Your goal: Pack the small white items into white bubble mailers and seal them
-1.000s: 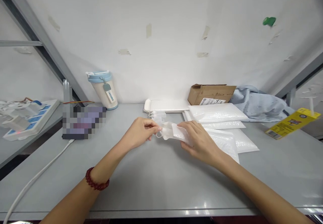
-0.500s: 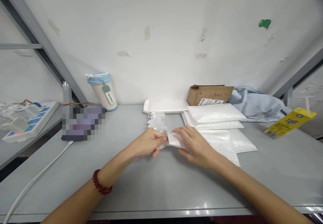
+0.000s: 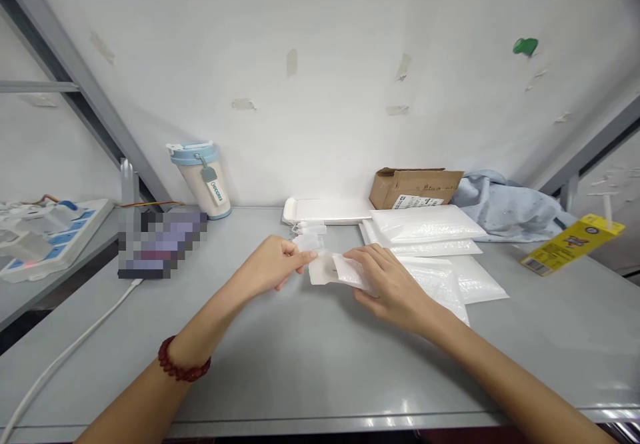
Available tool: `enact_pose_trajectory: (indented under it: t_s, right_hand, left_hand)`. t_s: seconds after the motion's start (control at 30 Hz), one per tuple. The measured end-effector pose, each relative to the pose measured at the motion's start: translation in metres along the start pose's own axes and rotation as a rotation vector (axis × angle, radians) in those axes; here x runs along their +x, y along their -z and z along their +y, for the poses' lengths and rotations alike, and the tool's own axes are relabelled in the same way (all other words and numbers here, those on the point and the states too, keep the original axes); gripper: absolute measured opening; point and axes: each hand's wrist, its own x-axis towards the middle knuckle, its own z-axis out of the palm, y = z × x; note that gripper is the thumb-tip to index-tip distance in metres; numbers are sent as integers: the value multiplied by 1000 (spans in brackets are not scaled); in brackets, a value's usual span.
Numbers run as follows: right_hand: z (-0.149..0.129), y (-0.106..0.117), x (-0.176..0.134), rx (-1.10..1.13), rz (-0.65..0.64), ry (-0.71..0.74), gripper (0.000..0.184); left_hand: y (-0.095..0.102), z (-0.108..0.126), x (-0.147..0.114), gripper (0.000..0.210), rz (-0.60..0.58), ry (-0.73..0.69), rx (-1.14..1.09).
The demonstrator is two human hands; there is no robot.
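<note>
My right hand (image 3: 387,281) is closed on a white bubble mailer (image 3: 353,272), with its open flap end pointing left. My left hand (image 3: 275,264) is just left of that flap, thumb and fingers pinched together. What sits in the pinch, if anything, I cannot make out. Directly behind the left fingers lie small whitish translucent pieces with metal rings (image 3: 311,229), partly hidden by the hand. More white bubble mailers (image 3: 425,224) are piled behind and to the right of my right hand.
A flat white tray-like item (image 3: 327,211) and a cardboard box (image 3: 417,189) stand against the wall. A tumbler (image 3: 205,181), a blurred phone (image 3: 163,244) on a cable, and a power strip (image 3: 60,241) are left. Blue cloth (image 3: 510,204) and a yellow drink carton (image 3: 573,244) are right.
My left hand has moved left and slightly away from me, off the mailer's mouth. The flap now shows spread out. My right hand keeps its hold in nearly the same place.
</note>
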Motion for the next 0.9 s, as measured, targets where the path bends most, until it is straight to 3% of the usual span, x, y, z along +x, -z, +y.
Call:
enact_pose_trajectory:
  t_s: [0.07,0.17,0.23,0.43,0.67,0.77,0.9]
  right_hand:
    - [-1,1,0,0,-12,14,49]
    - [-4,2,-1,9,-32,52,48]
    - [-6,0,-1,9,-30,72,47]
    - [-7,-3,0,19,-53,105,46]
    - [-12,-2,-1,-36,-59,135,48]
    - [-18,-7,-3,-167,-47,197,55]
    - [-25,-15,-6,-384,24,295,41]
  left_hand:
    - [2,-2,2,45,16,14,81]
    - [-4,-6,4,43,-210,-41,60]
    - [-11,-9,6,41,-292,-73,31]
    - [-21,-22,12,37,-55,8,200]
    - [-19,-17,12,31,-367,-14,-20]
    - [-18,-15,12,34,-404,-4,-52]
    - [-18,-17,13,43,-415,21,-88]
